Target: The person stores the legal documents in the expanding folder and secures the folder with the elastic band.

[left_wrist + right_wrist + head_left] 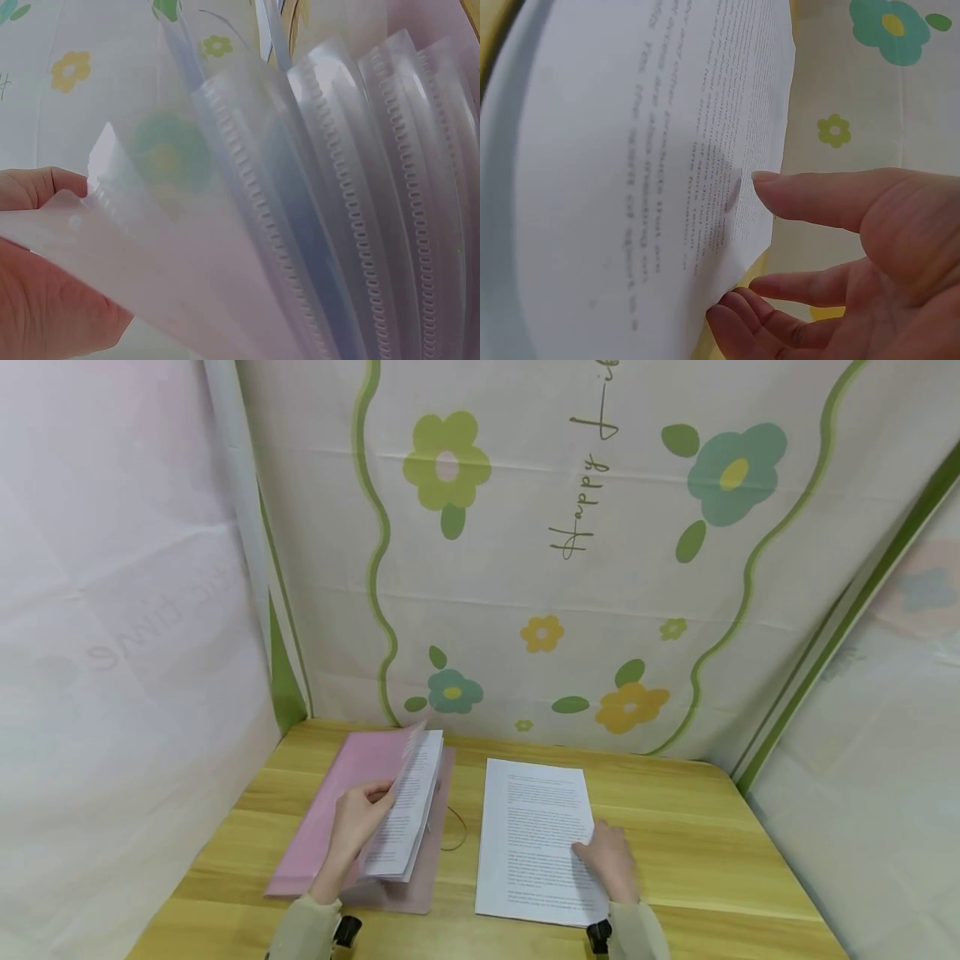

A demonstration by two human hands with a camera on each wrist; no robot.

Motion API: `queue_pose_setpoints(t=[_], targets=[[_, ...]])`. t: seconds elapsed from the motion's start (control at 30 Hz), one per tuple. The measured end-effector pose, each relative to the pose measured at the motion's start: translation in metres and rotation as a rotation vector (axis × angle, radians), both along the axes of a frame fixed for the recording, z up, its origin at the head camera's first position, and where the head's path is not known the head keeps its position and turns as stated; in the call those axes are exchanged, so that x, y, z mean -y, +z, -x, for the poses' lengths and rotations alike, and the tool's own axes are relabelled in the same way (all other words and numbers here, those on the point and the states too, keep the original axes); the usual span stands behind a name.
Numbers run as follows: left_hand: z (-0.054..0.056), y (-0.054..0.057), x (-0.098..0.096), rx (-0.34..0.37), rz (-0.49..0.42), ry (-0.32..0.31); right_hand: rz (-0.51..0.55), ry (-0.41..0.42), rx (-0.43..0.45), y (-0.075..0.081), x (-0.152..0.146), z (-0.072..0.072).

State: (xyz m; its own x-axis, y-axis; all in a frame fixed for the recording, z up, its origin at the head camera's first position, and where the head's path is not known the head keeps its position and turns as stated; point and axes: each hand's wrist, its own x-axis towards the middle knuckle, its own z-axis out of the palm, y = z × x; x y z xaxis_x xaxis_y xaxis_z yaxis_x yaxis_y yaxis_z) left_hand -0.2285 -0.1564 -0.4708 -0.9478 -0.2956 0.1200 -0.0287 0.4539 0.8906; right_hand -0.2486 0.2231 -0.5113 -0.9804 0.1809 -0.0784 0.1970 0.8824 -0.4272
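Observation:
A pink translucent folder with clear pockets lies partly opened on the left of the table, printed sheets inside it. My left hand pinches its lifted plastic cover or pocket edge between thumb and fingers. In the left wrist view several clear pockets with ribbed edges fan out beside that hand. To the right lies a stack of printed paper. My right hand is at its right edge; in the right wrist view the fingertips meet the edge while the thumb is spread away from them.
A thin elastic loop lies by the folder's right side. The wooden table extends past the paper on the right. A flowered fabric wall stands behind the table, with more fabric at both sides.

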Motion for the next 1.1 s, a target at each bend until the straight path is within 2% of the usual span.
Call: queue_pose_setpoints(t=[0.27, 0.6, 0.9, 1.1], targets=[[0.003, -0.001, 0.000, 0.017, 0.003, -0.008, -0.016, -0.012, 0.003, 0.001, 0.001, 0.004], [0.002, -0.001, 0.001, 0.005, -0.007, -0.016, 0.125, -0.002, 0.039, -0.001, -0.008, 0.012], [0.001, -0.001, 0.001, 0.006, 0.001, -0.014, 0.138, -0.011, 0.077, -0.001, -0.008, 0.015], [0.001, -0.001, 0.001, 0.010, -0.007, -0.014, 0.188, -0.021, 0.096, -0.003, -0.010, 0.014]])
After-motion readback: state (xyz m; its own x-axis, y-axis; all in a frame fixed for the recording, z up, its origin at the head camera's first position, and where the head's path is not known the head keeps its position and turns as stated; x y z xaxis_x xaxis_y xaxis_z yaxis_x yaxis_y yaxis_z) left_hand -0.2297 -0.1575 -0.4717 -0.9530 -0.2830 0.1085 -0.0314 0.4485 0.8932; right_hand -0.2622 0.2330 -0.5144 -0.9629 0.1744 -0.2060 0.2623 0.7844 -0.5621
